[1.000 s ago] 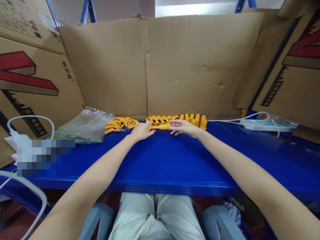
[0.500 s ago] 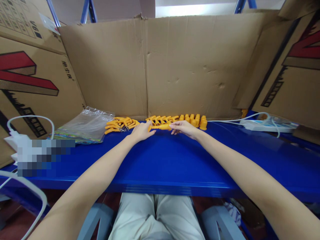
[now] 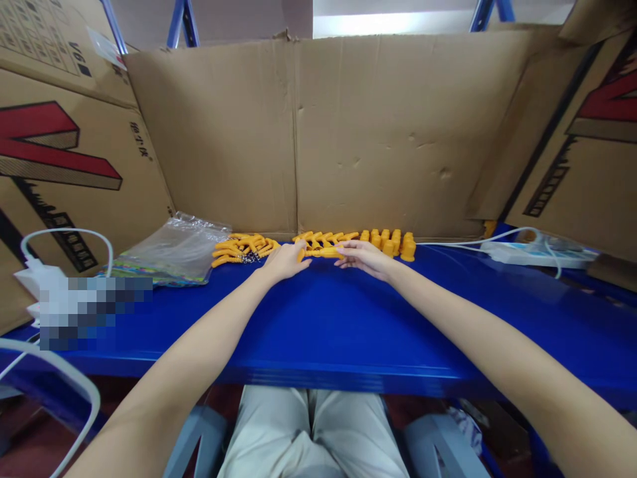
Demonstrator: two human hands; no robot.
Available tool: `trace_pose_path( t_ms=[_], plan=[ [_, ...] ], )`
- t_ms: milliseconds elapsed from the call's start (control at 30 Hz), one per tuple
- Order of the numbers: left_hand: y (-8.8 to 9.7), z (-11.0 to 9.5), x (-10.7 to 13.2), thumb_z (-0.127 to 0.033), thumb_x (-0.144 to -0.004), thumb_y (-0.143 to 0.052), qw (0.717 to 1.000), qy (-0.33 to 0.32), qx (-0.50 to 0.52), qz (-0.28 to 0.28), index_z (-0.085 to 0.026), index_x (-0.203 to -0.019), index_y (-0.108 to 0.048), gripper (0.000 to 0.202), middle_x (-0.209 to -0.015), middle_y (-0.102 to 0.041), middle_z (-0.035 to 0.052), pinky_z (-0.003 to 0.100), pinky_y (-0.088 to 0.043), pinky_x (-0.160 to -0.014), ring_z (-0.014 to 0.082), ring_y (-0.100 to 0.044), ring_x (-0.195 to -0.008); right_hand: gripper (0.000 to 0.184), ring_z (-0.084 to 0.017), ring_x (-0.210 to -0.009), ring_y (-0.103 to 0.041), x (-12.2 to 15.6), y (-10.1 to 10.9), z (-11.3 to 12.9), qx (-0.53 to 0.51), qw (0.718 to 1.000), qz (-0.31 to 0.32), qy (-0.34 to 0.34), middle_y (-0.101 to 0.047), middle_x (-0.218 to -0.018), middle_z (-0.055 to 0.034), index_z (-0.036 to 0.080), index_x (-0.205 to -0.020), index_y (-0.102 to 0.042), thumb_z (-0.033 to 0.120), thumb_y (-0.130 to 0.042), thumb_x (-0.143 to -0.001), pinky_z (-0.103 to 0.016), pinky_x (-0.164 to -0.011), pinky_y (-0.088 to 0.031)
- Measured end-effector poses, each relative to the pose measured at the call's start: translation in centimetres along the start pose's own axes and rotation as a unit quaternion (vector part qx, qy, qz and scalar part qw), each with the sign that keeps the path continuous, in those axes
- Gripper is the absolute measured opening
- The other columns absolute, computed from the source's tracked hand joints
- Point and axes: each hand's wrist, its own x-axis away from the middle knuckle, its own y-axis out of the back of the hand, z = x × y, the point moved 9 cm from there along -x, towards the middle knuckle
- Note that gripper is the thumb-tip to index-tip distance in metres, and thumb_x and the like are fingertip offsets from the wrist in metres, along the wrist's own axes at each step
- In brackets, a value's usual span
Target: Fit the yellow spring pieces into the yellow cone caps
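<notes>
Both my arms reach out over a blue table point(image 3: 323, 318) to a row of small orange plastic parts at its far edge. My left hand point(image 3: 284, 261) and my right hand point(image 3: 362, 256) hold the two ends of one long orange part point(image 3: 321, 252), fingers pinched on it. Behind it lie orange T-shaped pieces point(image 3: 323, 237), with several orange cap-like pieces point(image 3: 391, 241) standing upright to the right. A pile of finished orange pieces with key rings point(image 3: 241, 247) lies left of my left hand.
Brown cardboard sheets point(image 3: 358, 133) wall in the table at the back and both sides. A clear plastic bag point(image 3: 169, 252) lies at the left. A white power strip with cable point(image 3: 527, 249) is at the right. White cables point(image 3: 60, 239) and a charger sit at the near left edge.
My hands stay on the long orange part, my right hand shifting slightly left along it. The view has tilted a little.
</notes>
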Motion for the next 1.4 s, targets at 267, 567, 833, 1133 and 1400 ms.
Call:
trace_pose_path(
  t_ms=[267,567,833,1133,1400],
  plan=[
    [1.4,3.5,-0.2,-0.037,-0.092,-0.045,0.993,0.074,0.06,-0.074,-0.029,-0.145,-0.024,0.058,-0.127,-0.057,0.0128,0.037,-0.046,-0.086,0.0278,-0.06,-0.109,0.018,-0.012,-0.072,-0.065,-3.4,0.5,2.7,0.003,0.997,-0.048,0.066,-0.066,-0.09,-0.0063,0.017,-0.093,-0.057,0.014,-0.066,-0.078,-0.026,-0.072,-0.054],
    [0.0,9.5,0.2,-0.029,-0.086,-0.046,0.975,0.203,0.052,-0.077,-0.019,-0.137,-0.038,0.053,-0.134,-0.051,0.0177,0.046,-0.041,-0.098,0.0325,-0.048,-0.126,0.029,-0.021,-0.111,-0.055,-5.8,-2.7,7.4,0.348,0.861,-0.181,0.323,-0.061,-0.116,-0.0079,0.019,-0.109,-0.056,0.015,-0.054,-0.079,-0.039,-0.098,-0.042],
    [0.1,9.0,-0.1,-0.029,-0.086,-0.045,0.978,0.189,0.041,-0.084,-0.018,-0.127,-0.047,0.042,-0.129,-0.056,0.0148,0.041,-0.043,-0.097,0.0285,-0.052,-0.121,0.04,-0.025,-0.112,-0.054,-7.3,-10.9,3.3,0.639,0.705,-0.072,0.299,-0.055,-0.131,-0.012,0.017,-0.122,-0.055,0.01,-0.03,-0.092,-0.039,-0.092,-0.041],
    [-0.7,8.8,-0.9,-0.027,-0.085,-0.047,0.983,0.154,0.051,-0.084,-0.018,-0.124,-0.05,0.04,-0.127,-0.059,0.0131,0.036,-0.043,-0.098,0.0255,-0.053,-0.12,0.039,-0.029,-0.129,-0.043,-7.7,-11.0,0.3,0.679,0.705,-0.041,0.202,-0.043,-0.146,-0.0105,0.022,-0.129,-0.053,0.038,-0.039,-0.096,-0.058,-0.105,-0.027],
    [-0.7,8.0,-1.1,-0.023,-0.085,-0.048,0.988,0.115,0.065,-0.086,-0.013,-0.124,-0.051,0.04,-0.127,-0.059,0.0151,0.035,-0.043,-0.099,0.0237,-0.055,-0.118,0.056,-0.032,-0.142,-0.025,-7.1,-10.6,0.5,0.688,0.691,-0.048,0.216,-0.031,-0.153,-0.0104,0.022,-0.146,-0.036,0.045,-0.04,-0.095,-0.063,-0.112,-0.006]
  ],
)
